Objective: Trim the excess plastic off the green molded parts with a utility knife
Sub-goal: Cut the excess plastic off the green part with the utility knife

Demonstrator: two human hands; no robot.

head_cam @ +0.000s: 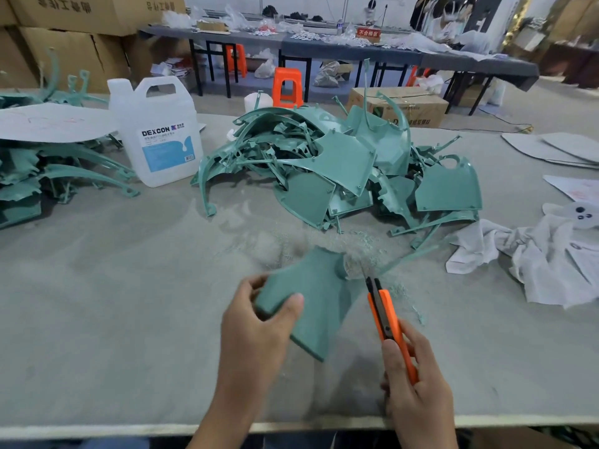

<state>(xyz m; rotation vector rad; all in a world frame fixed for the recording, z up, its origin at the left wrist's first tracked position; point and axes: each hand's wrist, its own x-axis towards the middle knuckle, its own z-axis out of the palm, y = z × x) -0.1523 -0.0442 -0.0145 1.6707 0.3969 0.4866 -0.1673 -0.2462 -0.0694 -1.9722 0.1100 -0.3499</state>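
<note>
The left hand (259,332) is pinching the near end of a green part (319,299), thumb on top, and holding it tilted over the bench (113,303). The right hand (418,396) is gripping an orange knife (384,314), whose blurred tip is reaching the part's far right edge. This cut is probably calling for a shallow blade angle, strokes heading away from the left hand and a steady hold. Beyond, shavings (366,244) are lying before a pile of green parts (340,163).
</note>
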